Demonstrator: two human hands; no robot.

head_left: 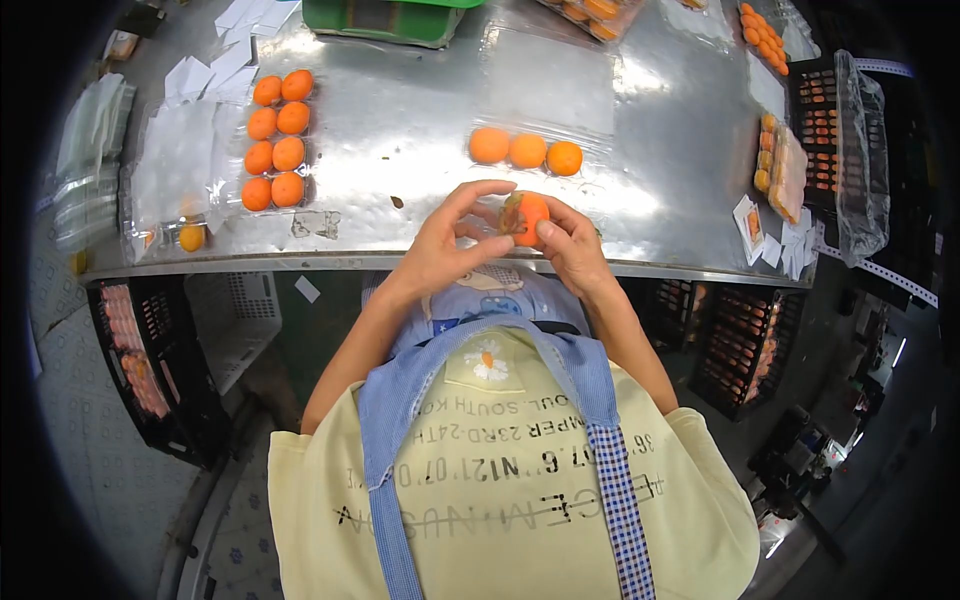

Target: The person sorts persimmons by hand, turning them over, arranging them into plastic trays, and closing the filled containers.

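A persimmon [534,216] with a brownish-green leafy cap is held above the table's front edge, its cap facing left. My right hand [578,250] grips it from the right, thumb in front and fingers behind. Curved around the cap side is my left hand [452,240], thumb and fingers apart; whether its fingertips touch the cap I cannot tell. Just beyond my hands, three persimmons [528,151] sit in a row in a clear plastic tray, whose transparent lid [548,80] lies folded back.
Left on the metal table [390,110], a clear pack holds two columns of persimmons [288,154]. White paper slips [190,78] and stacked plastic packs [95,140] lie farther left. A green container [390,18] stands at the back. Filled black crates [745,350] sit below right.
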